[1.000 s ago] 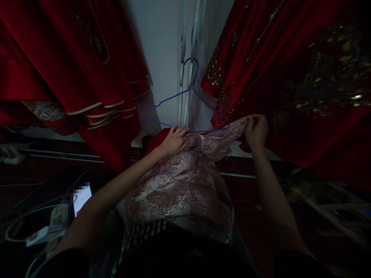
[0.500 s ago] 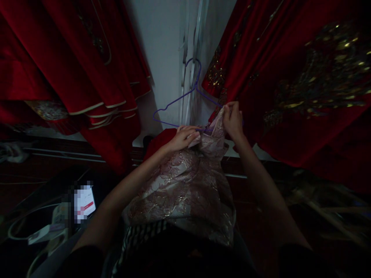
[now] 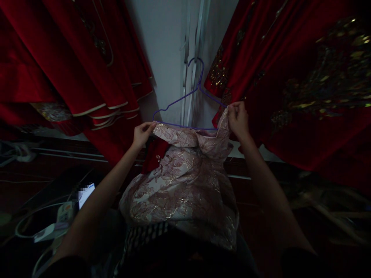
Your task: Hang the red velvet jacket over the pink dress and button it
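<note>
A pale pink dress (image 3: 185,185) with a shiny floral pattern spreads over my lap, its top edge drawn wide between both hands. My left hand (image 3: 142,134) pinches the left end of that edge, at the lower left corner of a purple hanger (image 3: 183,94). At the other end, my right hand (image 3: 239,119) is closed on the dress's right top corner, close to the hanger's right arm. The hanger's bottom bar runs along just above the dress's edge, partly behind the cloth at the right. Its hook points up in front of the white wall.
Red garments with gold trim (image 3: 107,77) hang at the left, and a red garment with gold sequins (image 3: 290,85) hangs at the right. A lit phone (image 3: 86,195), a power strip (image 3: 64,212) and white cables lie at the lower left. Behind stands a white wall (image 3: 165,46).
My left hand has moved left from the middle of the dress's top to its left end, stretching the edge out flat. My right hand keeps its hold, shifted slightly right.
</note>
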Motion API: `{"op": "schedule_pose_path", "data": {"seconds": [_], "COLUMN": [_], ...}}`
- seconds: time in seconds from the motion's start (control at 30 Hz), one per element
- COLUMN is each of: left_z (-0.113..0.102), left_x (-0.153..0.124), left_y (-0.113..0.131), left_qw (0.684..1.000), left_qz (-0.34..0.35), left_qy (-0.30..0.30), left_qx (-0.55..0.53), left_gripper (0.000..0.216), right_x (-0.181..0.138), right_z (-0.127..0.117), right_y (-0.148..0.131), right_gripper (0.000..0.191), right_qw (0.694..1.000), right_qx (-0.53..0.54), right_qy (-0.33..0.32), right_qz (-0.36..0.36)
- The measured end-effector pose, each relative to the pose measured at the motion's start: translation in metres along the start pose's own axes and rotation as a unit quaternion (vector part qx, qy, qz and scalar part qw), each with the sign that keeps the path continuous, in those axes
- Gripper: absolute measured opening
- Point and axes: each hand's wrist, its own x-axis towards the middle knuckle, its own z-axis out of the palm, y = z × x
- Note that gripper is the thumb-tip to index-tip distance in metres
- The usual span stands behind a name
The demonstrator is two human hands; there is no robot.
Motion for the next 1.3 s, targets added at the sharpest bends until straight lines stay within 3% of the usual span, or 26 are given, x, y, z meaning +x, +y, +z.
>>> {"op": "schedule_pose_path", "data": {"seconds": [0.33,0.87,1.13,1.3], "left_z": [0.000,-0.001,0.000,0.001], "left_x": [0.000,0.007,0.014,0.030], "left_y": [-0.022,-0.030,-0.017,-0.015], "left_qw": [0.995,0.993,0.997,0.999], "left_qz": [-0.059,-0.087,-0.026,-0.023], "left_qy": [0.042,0.056,0.060,0.025], "left_qx": [-0.071,-0.050,-0.027,-0.012], "left_gripper": [0.040,0.040,0.043,0.048], "right_x": [0.010,0.011,0.012,0.011], "right_z": [-0.011,-0.015,-0.014,-0.012], "right_y": [0.005,-0.003,0.000,-0.001], "right_gripper": [0.041,0.041,0.045,0.046], "right_qw": [1.000,0.999,1.000,1.000], "right_qx": [-0.012,-0.031,-0.005,0.009], "right_qy": [-0.008,-0.011,-0.020,-0.019], "right_qz": [-0.019,-0.011,-0.006,-0.003]}}
